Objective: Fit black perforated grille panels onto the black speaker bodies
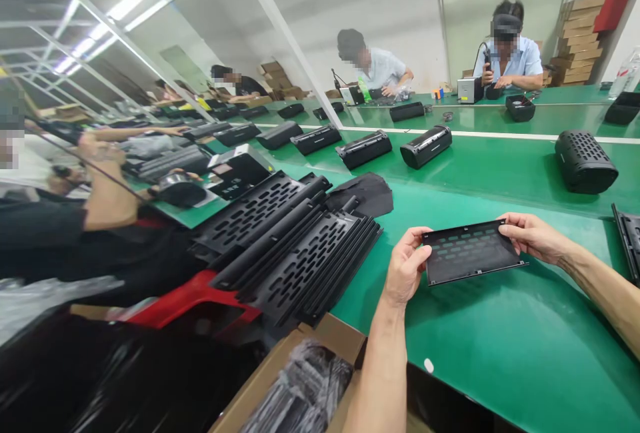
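Observation:
Both my hands hold a black slotted panel (470, 254) above the green table, tilted, with a dark mesh across its slots. My left hand (407, 263) pinches its left edge, thumb on the near face. At its upper right corner, my right hand (533, 236) grips with thumb and fingers. To the left lies a pile of similar slotted panels (300, 266), stacked on one another. Behind that pile rests a piece of black mesh cloth (365, 194).
Black speaker-like housings (427, 146) stand in rows on the green table (500, 346). An open cardboard box (345, 340) with plastic-wrapped parts is below me. A red chair (190, 303) and a co-worker's arm (110, 180) are at left. Other people (515, 53) sit across.

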